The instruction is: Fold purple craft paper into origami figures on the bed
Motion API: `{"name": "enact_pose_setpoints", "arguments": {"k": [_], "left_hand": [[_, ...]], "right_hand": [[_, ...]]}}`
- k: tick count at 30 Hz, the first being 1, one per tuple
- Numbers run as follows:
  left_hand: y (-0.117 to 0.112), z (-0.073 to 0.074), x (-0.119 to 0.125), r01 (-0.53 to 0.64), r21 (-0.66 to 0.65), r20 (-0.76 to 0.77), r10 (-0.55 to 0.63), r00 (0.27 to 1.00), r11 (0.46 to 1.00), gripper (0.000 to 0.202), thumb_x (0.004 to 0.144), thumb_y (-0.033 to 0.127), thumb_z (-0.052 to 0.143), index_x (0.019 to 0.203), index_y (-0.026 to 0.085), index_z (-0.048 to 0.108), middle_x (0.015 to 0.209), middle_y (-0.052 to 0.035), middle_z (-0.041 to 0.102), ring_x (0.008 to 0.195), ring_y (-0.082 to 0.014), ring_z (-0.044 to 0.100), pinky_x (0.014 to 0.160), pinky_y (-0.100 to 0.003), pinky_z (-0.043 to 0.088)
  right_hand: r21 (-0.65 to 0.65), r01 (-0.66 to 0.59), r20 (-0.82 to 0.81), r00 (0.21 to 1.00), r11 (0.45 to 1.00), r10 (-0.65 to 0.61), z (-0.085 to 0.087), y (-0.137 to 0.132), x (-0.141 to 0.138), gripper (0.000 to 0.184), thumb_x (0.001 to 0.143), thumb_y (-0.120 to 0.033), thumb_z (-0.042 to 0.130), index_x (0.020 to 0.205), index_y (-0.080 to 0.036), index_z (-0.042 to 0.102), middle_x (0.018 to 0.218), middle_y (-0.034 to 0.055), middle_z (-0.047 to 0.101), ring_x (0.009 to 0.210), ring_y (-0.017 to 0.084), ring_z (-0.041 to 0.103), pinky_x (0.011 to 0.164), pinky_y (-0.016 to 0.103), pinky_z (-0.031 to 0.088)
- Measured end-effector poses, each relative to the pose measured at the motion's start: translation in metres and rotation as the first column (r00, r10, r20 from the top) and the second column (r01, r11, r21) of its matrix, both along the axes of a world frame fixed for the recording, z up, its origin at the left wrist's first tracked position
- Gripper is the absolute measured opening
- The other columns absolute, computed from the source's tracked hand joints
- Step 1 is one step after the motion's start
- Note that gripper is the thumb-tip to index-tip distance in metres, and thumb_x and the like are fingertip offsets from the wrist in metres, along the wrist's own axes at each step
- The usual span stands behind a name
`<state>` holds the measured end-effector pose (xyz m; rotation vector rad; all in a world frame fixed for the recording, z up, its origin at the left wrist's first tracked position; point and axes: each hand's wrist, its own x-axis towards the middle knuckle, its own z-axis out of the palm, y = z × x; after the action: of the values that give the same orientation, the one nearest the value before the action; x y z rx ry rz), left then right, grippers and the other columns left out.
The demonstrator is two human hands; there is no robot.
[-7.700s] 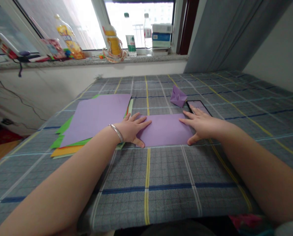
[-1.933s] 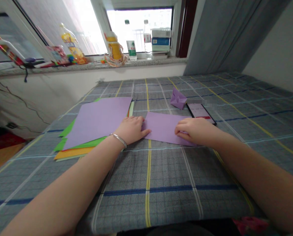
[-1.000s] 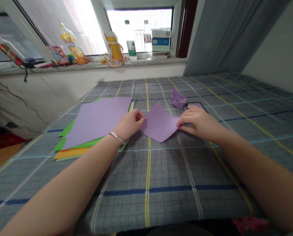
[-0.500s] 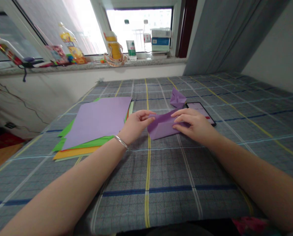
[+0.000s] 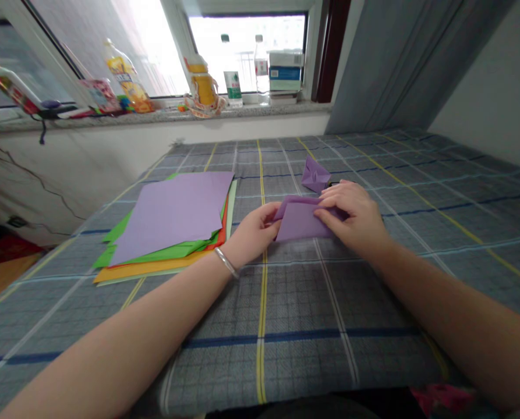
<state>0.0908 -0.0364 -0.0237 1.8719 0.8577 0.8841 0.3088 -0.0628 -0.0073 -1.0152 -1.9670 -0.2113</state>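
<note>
Plaid cloth (image 5: 303,314), gray with blue, yellow and white stripes, fills most of the view. Gray curtain (image 5: 395,70) back right; window (image 5: 281,32) behind, bright. Stone sill (image 5: 163,119) under the window, with items along it.

Paper stack (image 5: 172,218) lies on the cloth left of the hands: purple on top, green, red, orange and pale green edges sticking out unevenly beneath.

Purple sheet (image 5: 303,221) is between the two hands, mid-cloth, right of the stack and well apart from it. It's doubled over, near layer facing the person, a second layer showing along the top and at the left end. Can't tell if its lower edge touches the cloth.

Right hand (image 5: 353,212) grips the sheet's right part: thumb on the near face, fingers over the top edge. Left hand (image 5: 260,230) pinches the left end between thumb and curled fingers.

On the sill: juice bottle (image 5: 128,81), boxes (image 5: 285,74), clear bottle (image 5: 262,70), yellow cup (image 5: 205,88), white-green tube (image 5: 233,87).

Phone (image 5: 335,184) mostly hidden behind the right hand, only a dark edge visible. Folded piece (image 5: 315,176), purple, pointed, sits just beside it, beyond the sheet. Silver bangle (image 5: 227,263) on the left wrist.
</note>
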Motion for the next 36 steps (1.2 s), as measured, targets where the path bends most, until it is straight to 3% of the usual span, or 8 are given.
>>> {"name": "enact_pose_setpoints", "arguments": {"k": [4,8,12,15,18,25,29,36], "left_hand": [[0.008,-0.007,-0.008,0.152,0.108,-0.249,-0.121,0.961,0.983,0.029,0.091,0.028,0.044,0.110,0.018,0.064,0.110,-0.0046,0.068,0.104,-0.0191,0.060,0.099,-0.035,0.043],[0.010,-0.008,-0.011,0.202,0.082,-0.267,-0.174,0.948,0.976,0.034,0.090,0.025,0.040,0.115,0.019,0.063,0.113,-0.0033,0.067,0.105,-0.0185,0.060,0.100,-0.034,0.043],[0.002,-0.003,-0.006,0.077,0.049,-0.192,-0.066,0.979,0.996,0.039,0.087,0.025,0.037,0.115,0.017,0.064,0.110,-0.0037,0.068,0.104,-0.0199,0.059,0.096,-0.033,0.045],[-0.008,0.000,0.000,-0.077,0.131,-0.049,0.084,0.995,0.988,0.041,0.090,0.037,0.042,0.121,0.017,0.060,0.115,-0.0053,0.066,0.105,-0.0200,0.058,0.092,-0.031,0.046],[-0.015,0.001,0.003,-0.127,0.233,-0.040,0.140,0.989,0.964,0.037,0.091,0.043,0.046,0.111,0.017,0.063,0.105,-0.0048,0.068,0.091,-0.0174,0.060,0.082,-0.027,0.047],[-0.020,0.003,0.004,-0.182,0.396,-0.171,0.267,0.949,0.900,0.040,0.095,0.043,0.039,0.069,0.017,0.056,0.061,0.0021,0.051,0.059,-0.0117,0.046,0.057,-0.023,0.035],[-0.022,0.004,0.005,-0.191,0.399,-0.169,0.276,0.946,0.897,0.040,0.095,0.040,0.037,0.062,0.018,0.044,0.058,0.0030,0.044,0.055,-0.0107,0.040,0.055,-0.023,0.031],[-0.023,0.004,0.006,-0.184,0.390,-0.156,0.262,0.952,0.902,0.040,0.095,0.039,0.036,0.061,0.018,0.042,0.058,0.0032,0.042,0.056,-0.0107,0.040,0.054,-0.024,0.031]], "right_hand": [[-0.008,0.132,-0.010,0.991,0.991,-0.132,0.005,-0.003,0.004,0.014,0.086,-0.036,0.060,0.077,-0.026,0.066,0.087,0.0033,0.072,0.088,0.023,0.064,0.091,0.044,0.043],[-0.037,0.188,0.004,0.982,0.981,-0.188,0.003,-0.003,0.005,0.014,0.086,-0.037,0.060,0.081,-0.026,0.067,0.088,0.0043,0.071,0.087,0.024,0.062,0.086,0.043,0.043],[-0.063,0.178,0.010,0.984,0.982,-0.178,-0.002,-0.001,0.002,0.015,0.086,-0.036,0.058,0.086,-0.025,0.068,0.088,0.0049,0.070,0.088,0.024,0.061,0.085,0.043,0.042],[-0.080,0.151,0.022,0.988,0.985,-0.150,-0.004,-0.002,-0.003,0.015,0.086,-0.036,0.058,0.085,-0.025,0.068,0.086,0.0045,0.070,0.087,0.024,0.061,0.085,0.042,0.042],[-0.061,0.130,0.029,0.991,0.990,-0.129,-0.005,-0.006,-0.009,0.013,0.085,-0.035,0.059,0.084,-0.025,0.067,0.085,0.0033,0.070,0.086,0.023,0.061,0.086,0.041,0.041],[-0.057,0.136,-0.005,0.991,0.989,-0.137,-0.007,-0.008,-0.014,0.009,0.084,-0.033,0.061,0.086,-0.025,0.063,0.084,0.0027,0.069,0.084,0.023,0.061,0.083,0.039,0.042],[-0.070,0.131,-0.041,0.990,0.989,-0.134,-0.009,-0.007,-0.014,0.010,0.082,-0.033,0.064,0.087,-0.025,0.062,0.086,0.0027,0.068,0.084,0.023,0.062,0.081,0.038,0.044],[-0.058,0.137,-0.018,0.990,0.989,-0.138,-0.007,-0.010,-0.015,0.009,0.084,-0.033,0.064,0.087,-0.025,0.065,0.086,0.0026,0.071,0.084,0.022,0.063,0.080,0.038,0.045]]}}
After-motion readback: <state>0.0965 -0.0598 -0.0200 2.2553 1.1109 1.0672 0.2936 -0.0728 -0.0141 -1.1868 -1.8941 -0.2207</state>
